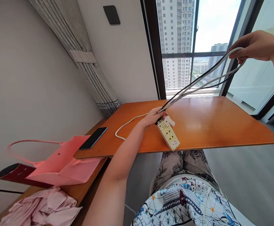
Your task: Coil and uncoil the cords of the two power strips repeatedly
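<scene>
Cords [174, 100] slant up rightward from the left grip [154, 116], clamped on them beside the strip [168, 135], to the right grip [253, 47], pinching them.

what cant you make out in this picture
All in the head view:
- Cables: the stretch inside the left hand is hidden by that hand.
- Power strip: its label print is too small to read.
- White cord: its course beyond the left forearm is hidden by the arm.
- Dark red item: partly covered by the pink bag.
- Pink cloth: cut off by the bottom edge.
</scene>
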`<state>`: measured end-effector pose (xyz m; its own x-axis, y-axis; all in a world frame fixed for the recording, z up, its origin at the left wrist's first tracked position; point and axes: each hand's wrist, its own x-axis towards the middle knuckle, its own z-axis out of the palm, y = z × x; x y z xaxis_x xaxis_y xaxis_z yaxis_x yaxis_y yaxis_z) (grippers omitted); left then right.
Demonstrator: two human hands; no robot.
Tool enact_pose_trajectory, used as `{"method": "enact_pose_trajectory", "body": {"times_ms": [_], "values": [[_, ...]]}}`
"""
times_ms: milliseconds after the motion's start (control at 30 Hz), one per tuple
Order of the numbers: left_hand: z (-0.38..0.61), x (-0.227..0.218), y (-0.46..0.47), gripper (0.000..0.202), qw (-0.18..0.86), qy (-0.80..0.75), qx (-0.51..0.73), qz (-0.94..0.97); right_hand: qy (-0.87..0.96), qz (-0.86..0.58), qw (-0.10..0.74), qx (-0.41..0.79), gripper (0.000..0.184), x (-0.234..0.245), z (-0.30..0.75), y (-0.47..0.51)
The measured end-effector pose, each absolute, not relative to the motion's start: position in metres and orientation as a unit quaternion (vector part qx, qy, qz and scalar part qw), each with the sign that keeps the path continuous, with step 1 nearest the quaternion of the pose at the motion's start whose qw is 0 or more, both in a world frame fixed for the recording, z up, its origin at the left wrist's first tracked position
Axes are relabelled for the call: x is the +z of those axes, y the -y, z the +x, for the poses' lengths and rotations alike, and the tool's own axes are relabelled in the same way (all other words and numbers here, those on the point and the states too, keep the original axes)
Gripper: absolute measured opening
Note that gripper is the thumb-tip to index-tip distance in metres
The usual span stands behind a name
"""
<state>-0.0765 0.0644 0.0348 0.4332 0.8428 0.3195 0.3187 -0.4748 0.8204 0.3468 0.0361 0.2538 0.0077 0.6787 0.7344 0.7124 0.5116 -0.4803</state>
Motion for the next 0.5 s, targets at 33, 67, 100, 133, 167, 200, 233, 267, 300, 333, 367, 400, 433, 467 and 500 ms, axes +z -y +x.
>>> {"method": "enact_pose_trajectory", "body": {"times_ms": [33, 67, 100, 133, 167, 200, 233, 267, 300, 333, 367, 400, 433, 467, 500], "values": [[-0.077, 0.035, -0.063, 0.035, 0.384, -0.367, 0.381, 0.757, 0.695, -0.509, 0.507, -0.027, 0.063, 0.240, 0.350, -0.032], [-0.078, 0.036, -0.062, 0.037, 0.409, -0.360, 0.382, 0.747, 0.688, -0.524, 0.501, -0.030, 0.064, 0.227, 0.353, -0.029], [-0.078, 0.037, -0.062, 0.040, 0.427, -0.353, 0.382, 0.739, 0.684, -0.539, 0.491, -0.024, 0.063, 0.216, 0.356, -0.028], [-0.079, 0.037, -0.061, 0.043, 0.442, -0.346, 0.382, 0.734, 0.684, -0.555, 0.474, -0.005, 0.059, 0.207, 0.359, -0.029], [-0.079, 0.038, -0.060, 0.047, 0.454, -0.338, 0.378, 0.733, 0.684, -0.576, 0.446, 0.028, 0.053, 0.201, 0.363, -0.031], [-0.080, 0.039, -0.060, 0.053, 0.465, -0.327, 0.374, 0.733, 0.684, -0.598, 0.410, 0.075, 0.044, 0.197, 0.368, -0.035], [-0.080, 0.040, -0.059, 0.058, 0.475, -0.317, 0.371, 0.732, 0.682, -0.615, 0.375, 0.128, 0.034, 0.194, 0.373, -0.040], [-0.080, 0.041, -0.058, 0.062, 0.483, -0.311, 0.369, 0.731, 0.675, -0.626, 0.343, 0.186, 0.025, 0.191, 0.379, -0.046], [-0.080, 0.043, -0.057, 0.066, 0.491, -0.309, 0.367, 0.727, 0.669, -0.622, 0.333, 0.233, 0.021, 0.186, 0.385, -0.050], [-0.080, 0.044, -0.056, 0.068, 0.500, -0.309, 0.366, 0.722, 0.662, -0.610, 0.339, 0.274, 0.021, 0.180, 0.390, -0.054], [-0.080, 0.046, -0.055, 0.068, 0.508, -0.311, 0.367, 0.714, 0.654, -0.591, 0.356, 0.310, 0.023, 0.172, 0.395, -0.056], [-0.080, 0.048, -0.054, 0.067, 0.517, -0.312, 0.370, 0.706, 0.651, -0.562, 0.378, 0.344, 0.023, 0.162, 0.399, -0.057], [-0.080, 0.049, -0.053, 0.065, 0.525, -0.313, 0.373, 0.697, 0.645, -0.533, 0.391, 0.383, 0.021, 0.151, 0.402, -0.058], [-0.080, 0.051, -0.053, 0.064, 0.534, -0.314, 0.380, 0.687, 0.640, -0.504, 0.400, 0.421, 0.019, 0.139, 0.405, -0.058], [-0.080, 0.052, -0.053, 0.062, 0.541, -0.316, 0.388, 0.676, 0.635, -0.477, 0.403, 0.455, 0.017, 0.127, 0.407, -0.057]]}}
